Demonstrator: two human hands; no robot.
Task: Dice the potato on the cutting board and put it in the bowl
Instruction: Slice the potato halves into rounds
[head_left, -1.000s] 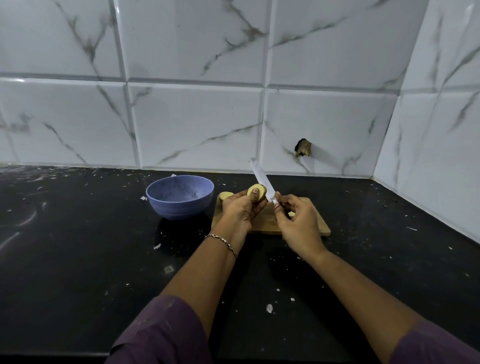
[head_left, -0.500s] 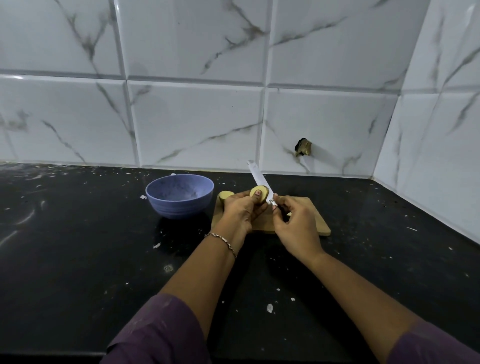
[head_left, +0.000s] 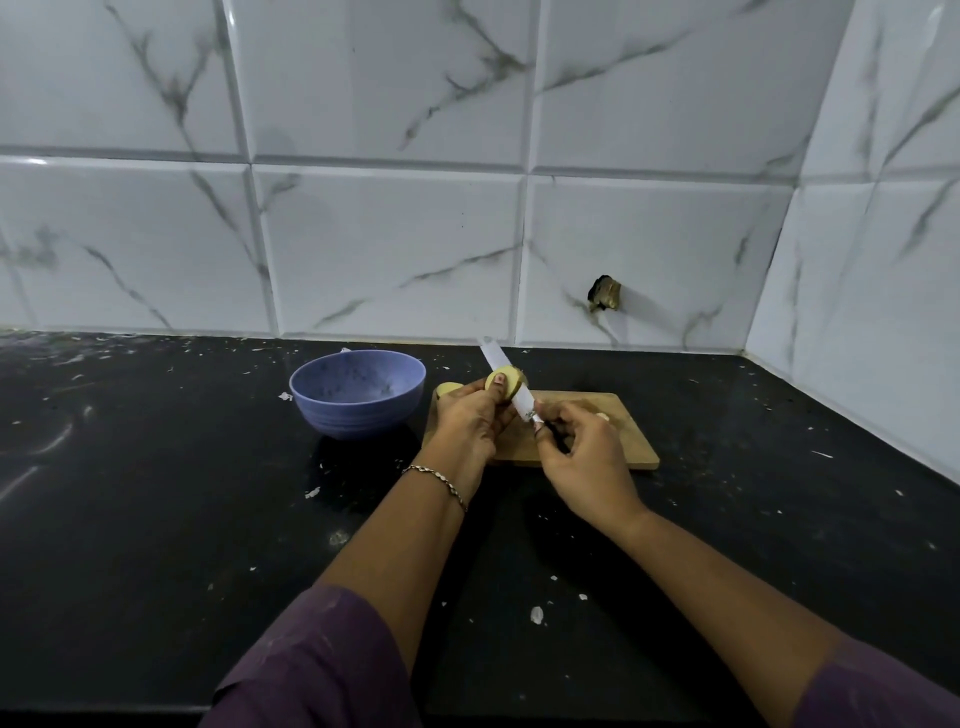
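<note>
My left hand (head_left: 467, 421) holds a yellow potato piece (head_left: 511, 379) above the left end of the wooden cutting board (head_left: 618, 441), thumb pressed on its cut face. My right hand (head_left: 582, 457) grips the dark handle of a white-bladed knife (head_left: 501, 371), whose blade runs up and to the left against the right side of that piece. Another potato piece (head_left: 448, 388) lies at the board's far left corner, partly hidden by my left hand. A small pale bit (head_left: 602, 415) shows on the board behind my right hand. The blue bowl (head_left: 357, 392) stands just left of the board.
The black counter (head_left: 156, 493) carries scattered white flecks and scraps. White marble-look tiles form the back wall and the right side wall, with a broken hole (head_left: 604, 300) in a tile behind the board. My purple sleeves fill the bottom edge.
The blade has slid a little down and in against the held potato piece. Both hands stay in nearly the same place over the board.
</note>
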